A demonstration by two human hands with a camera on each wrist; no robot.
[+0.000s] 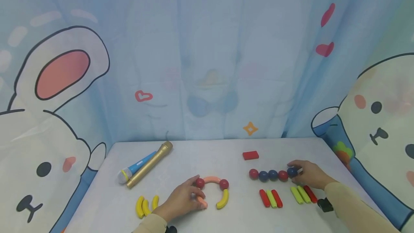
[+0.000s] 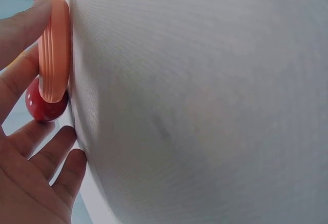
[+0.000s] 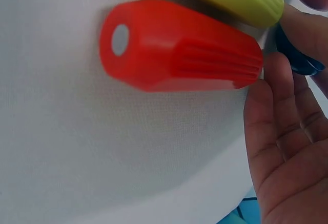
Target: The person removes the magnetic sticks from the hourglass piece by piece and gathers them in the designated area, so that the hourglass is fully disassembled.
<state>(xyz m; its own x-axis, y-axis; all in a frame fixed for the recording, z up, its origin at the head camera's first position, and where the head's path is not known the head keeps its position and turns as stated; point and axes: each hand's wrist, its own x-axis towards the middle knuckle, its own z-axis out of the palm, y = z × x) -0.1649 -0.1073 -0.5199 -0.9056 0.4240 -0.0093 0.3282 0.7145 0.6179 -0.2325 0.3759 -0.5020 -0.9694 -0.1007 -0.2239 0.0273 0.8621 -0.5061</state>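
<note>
My left hand (image 1: 183,197) pinches a curved orange piece (image 2: 55,49) between thumb and index finger; its other fingers spread near a red ball (image 2: 45,101). That piece is the left side of an arch with a second orange piece (image 1: 212,179) on top, a red ball (image 1: 224,184) at the right corner and a curved yellow piece (image 1: 222,200) below it. At the right, my right hand (image 1: 311,174) holds a dark blue ball (image 1: 292,172) by thumb and fingers. This ball ends a row of red and blue balls (image 1: 273,175). The right wrist view shows the ball (image 3: 292,55) partly hidden.
Below the row lie red and yellow-green sticks (image 1: 271,198), with another such group (image 1: 304,194) under my right wrist. A red block (image 1: 250,155) is behind. To the left are curved yellow pieces (image 1: 140,207), a blue microphone (image 1: 137,165) and a gold microphone (image 1: 150,164).
</note>
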